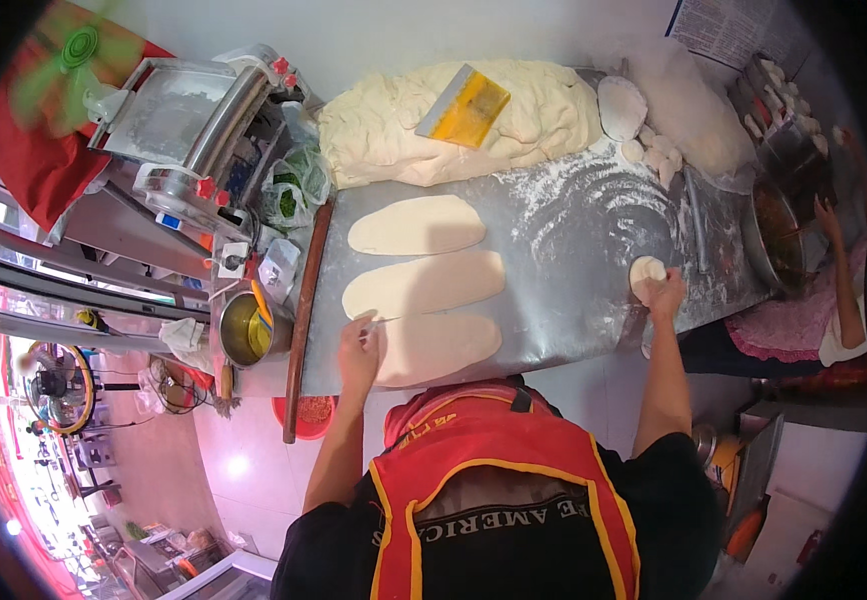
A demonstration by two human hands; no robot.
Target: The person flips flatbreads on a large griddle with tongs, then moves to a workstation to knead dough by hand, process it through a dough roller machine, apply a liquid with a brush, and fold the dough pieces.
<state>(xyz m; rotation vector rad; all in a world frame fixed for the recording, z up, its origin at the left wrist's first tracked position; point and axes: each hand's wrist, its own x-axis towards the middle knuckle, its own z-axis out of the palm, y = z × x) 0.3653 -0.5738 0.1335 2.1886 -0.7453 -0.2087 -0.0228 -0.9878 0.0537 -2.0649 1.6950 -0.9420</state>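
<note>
Three long, flat dough sheets (424, 285) lie side by side on the metal table (554, 315), on the person's side of the big dough mass (354, 135). The left hand (359, 352) is at the left end of the sheet farthest from this mass, with its fingers bent; whether they pinch the edge or only touch it, I cannot tell. The right hand (668, 293), to the right of the mass and nearer to the person, has its fingers on a small round dough piece (644, 270); I cannot say if it grips or presses.

As I judge, these three sheets are already flattened, while the round piece is not of their long form. Much dough remains undivided in the big mass, with a yellow scraper (469, 108) resting on top. Loose flour (594, 200) is spread to the right of the mass, on the person's side.

The left hand covers part of the farthest sheet's end, and a shadow makes the borders between sheets less clear. Fingers hide one side of the round piece. Far right of the mass, a co-worker's hand (828, 220) is near a metal bowl (757, 232), whose contents are hard to recognise; the dark rim cuts this person off.
</note>
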